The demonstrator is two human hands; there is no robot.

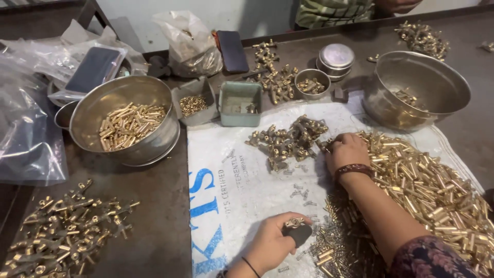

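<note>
My left hand (270, 244) rests on the white woven sack (242, 175) near the front edge and grips a small brass fitting (294, 223) seated on a dark holder (299, 234). My right hand (346, 151), with a dark bracelet on the wrist, reaches forward to the edge of a pile of assembled brass parts (285, 141); its fingers are curled over a piece there, hidden from view. A large heap of brass tubes (427, 190) lies to the right of that arm. Small springs (301, 193) are scattered between the hands.
A steel bowl (126, 121) with brass tubes stands left; another steel bowl (417, 90) stands right. Between them sit a green tray (240, 103), a grey tray (193, 105), a small cup (311, 83) and a tin (336, 56). Assembled parts (64, 229) lie front left. Another person (334, 11) sits opposite.
</note>
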